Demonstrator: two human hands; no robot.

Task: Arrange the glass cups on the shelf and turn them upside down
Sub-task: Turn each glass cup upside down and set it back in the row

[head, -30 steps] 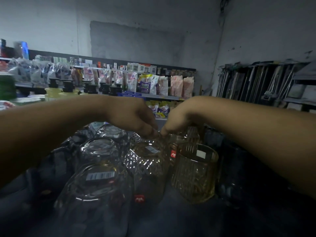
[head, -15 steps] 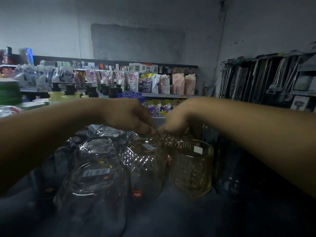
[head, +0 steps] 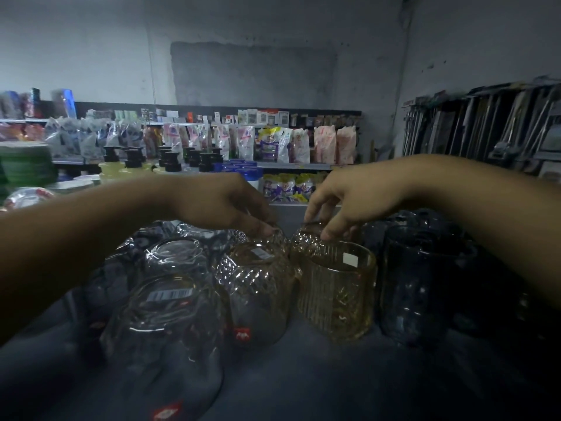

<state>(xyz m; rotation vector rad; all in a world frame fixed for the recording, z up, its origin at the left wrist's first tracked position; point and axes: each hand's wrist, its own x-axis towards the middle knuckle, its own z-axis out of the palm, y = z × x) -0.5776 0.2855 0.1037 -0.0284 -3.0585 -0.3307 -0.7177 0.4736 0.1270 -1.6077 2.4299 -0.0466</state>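
Note:
Several glass cups stand on the grey shelf point(head: 303, 378). At front left are two clear cups upside down, one with a barcode sticker point(head: 164, 323) and one behind it point(head: 173, 256). A diamond-cut amber cup point(head: 258, 290) is upside down in the middle. To its right is a ribbed amber cup point(head: 337, 296) with its mouth up. My left hand point(head: 224, 205) curls its fingertips onto a patterned cup point(head: 277, 237) in the back row. My right hand point(head: 346, 199) pinches the top of a rear amber cup point(head: 305, 238) between thumb and fingers.
Dark blue cups point(head: 425, 284) fill the shelf's right side under my right forearm. Beyond the aisle, a far shelf carries refill pouches point(head: 273, 144) and pump bottles point(head: 133, 165). Packaged metal tools point(head: 485, 129) hang on the right wall.
My two hands were touching over one spot in the back row. They have since drawn apart, the right hand opening its fingers over the rear amber cup.

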